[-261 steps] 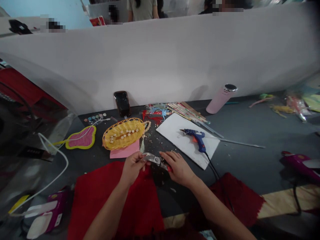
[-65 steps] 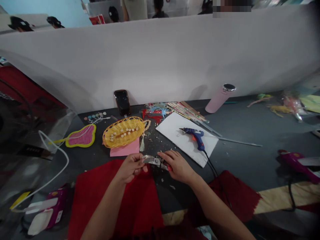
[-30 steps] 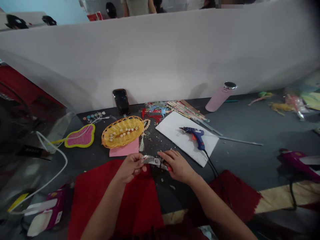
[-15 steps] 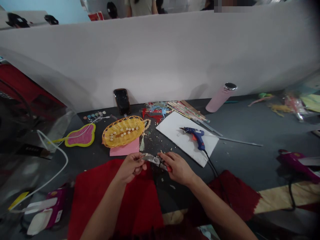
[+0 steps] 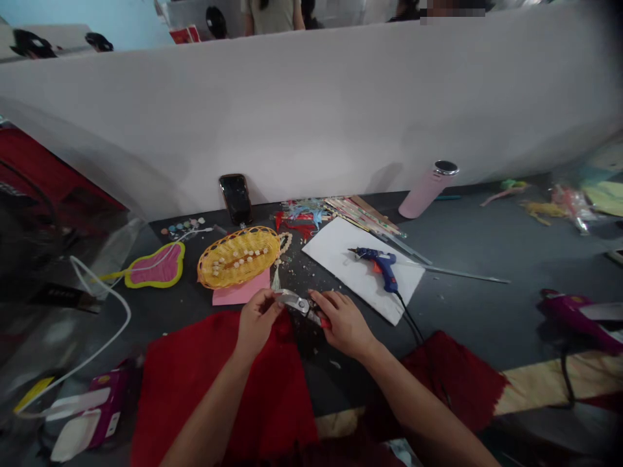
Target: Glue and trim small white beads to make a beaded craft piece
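Note:
My right hand point(image 5: 343, 321) is wrapped round the red handles of a pair of metal cutters point(image 5: 298, 303), whose jaws point left. My left hand point(image 5: 257, 320) is pinched at the jaw tips, holding something too small to make out. Both hands hover over a red cloth point(image 5: 228, 383) at the near edge of the dark table point(image 5: 487, 311). Just beyond them lies a yellow woven tray point(image 5: 238, 257) with a row of pale beads, resting on pink paper point(image 5: 239, 293).
A blue glue gun point(image 5: 382, 266) lies on a white sheet point(image 5: 341, 256), its cord running toward me. Behind are a phone point(image 5: 236, 198), coloured sticks point(image 5: 365, 217), a pink bottle point(image 5: 428, 189) and a white partition. A pink-and-green mould point(image 5: 156, 266) and white cable point(image 5: 97, 305) lie left; a purple tool point(image 5: 579, 311) right.
Both hands have stayed at the cutters throughout; they have shifted slightly up and forward, and the cutter jaws now tilt a little more toward the tray.

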Motion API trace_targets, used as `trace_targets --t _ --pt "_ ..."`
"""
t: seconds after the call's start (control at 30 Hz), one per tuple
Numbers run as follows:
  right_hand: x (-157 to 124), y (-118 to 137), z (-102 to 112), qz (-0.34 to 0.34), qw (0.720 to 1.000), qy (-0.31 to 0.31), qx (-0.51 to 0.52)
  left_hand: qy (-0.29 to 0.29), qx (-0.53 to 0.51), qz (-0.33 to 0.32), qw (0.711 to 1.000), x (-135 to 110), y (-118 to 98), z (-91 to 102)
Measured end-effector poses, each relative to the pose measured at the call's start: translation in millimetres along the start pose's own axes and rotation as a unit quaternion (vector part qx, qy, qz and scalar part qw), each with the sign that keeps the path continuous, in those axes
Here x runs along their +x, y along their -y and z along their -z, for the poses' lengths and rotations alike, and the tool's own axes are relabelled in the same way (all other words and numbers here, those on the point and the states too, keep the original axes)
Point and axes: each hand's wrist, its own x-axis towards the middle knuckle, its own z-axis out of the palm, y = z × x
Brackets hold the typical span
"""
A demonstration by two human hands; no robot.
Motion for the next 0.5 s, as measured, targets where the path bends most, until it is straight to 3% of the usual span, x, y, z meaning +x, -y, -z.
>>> trace_targets --t 0.27,0.5 --pt "0.3 -1.5 2.3 0.015 1.000 0.016 0.009 -0.015 0.015 -0.026 0.999 0.1 -0.5 0.4" --pt "-0.5 -2.0 3.6 0.022 0.999 0.027 0.021 0.002 0.002 0.016 1.000 -1.8 0.6 2.2"
